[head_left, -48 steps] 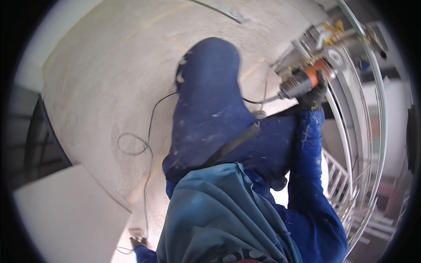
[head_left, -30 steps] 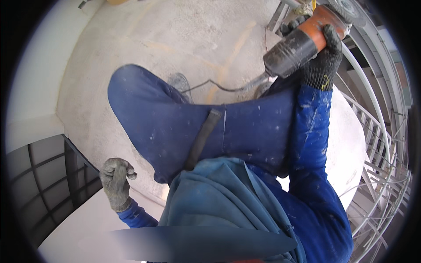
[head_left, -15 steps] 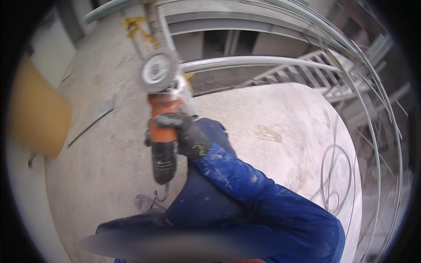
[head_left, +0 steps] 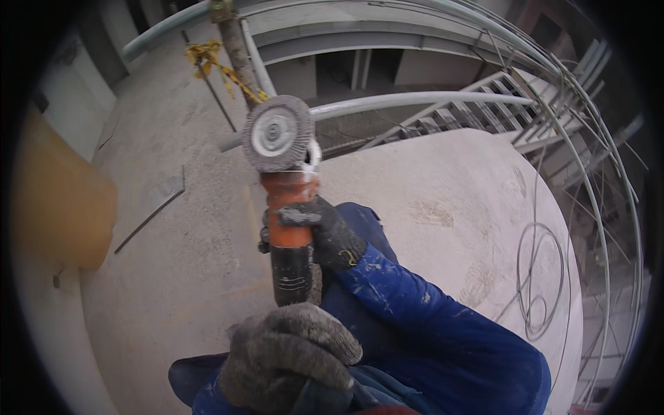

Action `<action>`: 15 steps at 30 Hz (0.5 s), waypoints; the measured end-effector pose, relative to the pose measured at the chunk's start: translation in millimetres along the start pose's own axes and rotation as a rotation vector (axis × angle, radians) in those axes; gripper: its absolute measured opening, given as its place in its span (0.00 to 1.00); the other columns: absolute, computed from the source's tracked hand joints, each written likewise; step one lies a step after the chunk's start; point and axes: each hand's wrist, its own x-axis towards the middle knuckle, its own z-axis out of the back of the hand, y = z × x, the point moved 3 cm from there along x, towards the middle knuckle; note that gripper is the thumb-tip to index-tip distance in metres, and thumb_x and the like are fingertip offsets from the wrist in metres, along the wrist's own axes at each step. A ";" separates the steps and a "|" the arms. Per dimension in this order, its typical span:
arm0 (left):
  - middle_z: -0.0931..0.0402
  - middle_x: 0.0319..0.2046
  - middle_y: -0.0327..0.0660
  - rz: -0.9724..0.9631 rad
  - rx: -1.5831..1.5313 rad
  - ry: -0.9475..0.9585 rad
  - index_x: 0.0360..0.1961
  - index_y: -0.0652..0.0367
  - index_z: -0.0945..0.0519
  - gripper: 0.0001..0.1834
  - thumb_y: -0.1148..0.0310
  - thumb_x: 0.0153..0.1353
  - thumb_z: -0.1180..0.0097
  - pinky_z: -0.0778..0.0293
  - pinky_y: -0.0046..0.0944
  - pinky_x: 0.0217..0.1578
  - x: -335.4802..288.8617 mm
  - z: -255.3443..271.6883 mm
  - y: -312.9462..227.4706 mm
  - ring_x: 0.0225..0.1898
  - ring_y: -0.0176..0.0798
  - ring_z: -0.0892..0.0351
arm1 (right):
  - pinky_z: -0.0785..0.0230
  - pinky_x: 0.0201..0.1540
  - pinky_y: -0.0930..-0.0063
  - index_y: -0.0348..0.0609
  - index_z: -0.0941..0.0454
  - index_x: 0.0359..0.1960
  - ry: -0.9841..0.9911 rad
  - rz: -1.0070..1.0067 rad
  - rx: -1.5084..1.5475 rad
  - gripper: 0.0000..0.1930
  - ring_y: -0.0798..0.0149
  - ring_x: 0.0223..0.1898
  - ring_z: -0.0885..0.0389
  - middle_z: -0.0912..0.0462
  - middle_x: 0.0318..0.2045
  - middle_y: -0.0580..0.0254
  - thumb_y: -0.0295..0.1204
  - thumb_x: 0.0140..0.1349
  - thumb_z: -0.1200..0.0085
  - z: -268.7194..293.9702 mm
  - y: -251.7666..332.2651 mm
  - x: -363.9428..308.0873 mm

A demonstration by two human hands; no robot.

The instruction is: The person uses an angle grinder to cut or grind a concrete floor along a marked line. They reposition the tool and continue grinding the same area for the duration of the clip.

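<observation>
An angle grinder [head_left: 290, 220] stands out in front of me, its orange and black body upright in view. A grey flap disc [head_left: 277, 133] is fitted on its far end, face toward me. My right hand [head_left: 332, 232], in a dark worn glove, is closed round the orange part. Below the grinder's black rear end, my left hand [head_left: 287, 353] in a dusty grey glove has its fingers curled in. Blue-green cloth [head_left: 328, 400] shows just under those fingers; whether they grip it is hidden.
A pale pipe rail [head_left: 422, 99] runs beyond the slab's edge, above metal stairs [head_left: 456, 114]. Yellow tape [head_left: 207, 55] hangs on a rusty post [head_left: 238, 59]. Coiled wire [head_left: 541, 283] lies at right, a thin dark bar [head_left: 150, 220] on the floor at left.
My left hand has come into view at the bottom, fingers curled. The grinder in my right hand has shifted right and slightly down in view.
</observation>
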 end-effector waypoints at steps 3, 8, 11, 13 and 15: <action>0.10 0.41 0.45 0.043 0.011 -0.319 0.41 0.55 0.09 0.04 0.71 0.66 0.31 0.13 0.47 0.49 -7.1 4.8 -15.1 0.48 0.46 0.09 | 0.12 0.50 0.46 0.33 0.25 0.60 -0.013 -0.009 -0.010 0.25 0.46 0.42 0.09 0.13 0.43 0.45 0.27 0.62 0.32 -8.2 8.0 -4.3; 0.12 0.50 0.47 0.403 -0.048 -0.605 0.59 0.60 0.16 0.15 0.68 0.74 0.38 0.13 0.46 0.55 -58.3 3.7 -32.3 0.51 0.43 0.10 | 0.14 0.52 0.39 0.29 0.26 0.59 -0.046 0.017 -0.063 0.28 0.39 0.43 0.11 0.15 0.43 0.39 0.35 0.62 0.35 -8.9 11.3 -7.6; 0.13 0.53 0.48 0.390 -0.015 -0.619 0.61 0.62 0.18 0.17 0.67 0.76 0.41 0.15 0.47 0.57 -90.0 20.3 -36.2 0.53 0.43 0.11 | 0.14 0.55 0.37 0.27 0.27 0.59 -0.077 -0.030 -0.065 0.31 0.38 0.45 0.11 0.16 0.42 0.39 0.36 0.60 0.34 -10.4 4.8 -11.4; 0.14 0.54 0.49 0.274 0.008 -0.540 0.63 0.63 0.19 0.18 0.66 0.77 0.42 0.16 0.47 0.59 -95.2 40.4 -46.4 0.54 0.44 0.11 | 0.13 0.52 0.40 0.28 0.29 0.62 -0.083 0.057 -0.218 0.36 0.44 0.42 0.10 0.16 0.41 0.41 0.44 0.60 0.34 -12.7 2.4 -7.5; 0.14 0.56 0.49 0.158 0.023 -0.452 0.64 0.64 0.20 0.19 0.66 0.78 0.44 0.17 0.48 0.61 -95.2 68.5 -58.0 0.54 0.44 0.12 | 0.12 0.49 0.40 0.26 0.28 0.61 -0.090 0.054 -0.310 0.36 0.42 0.41 0.10 0.16 0.41 0.38 0.43 0.58 0.33 -13.7 3.8 -2.5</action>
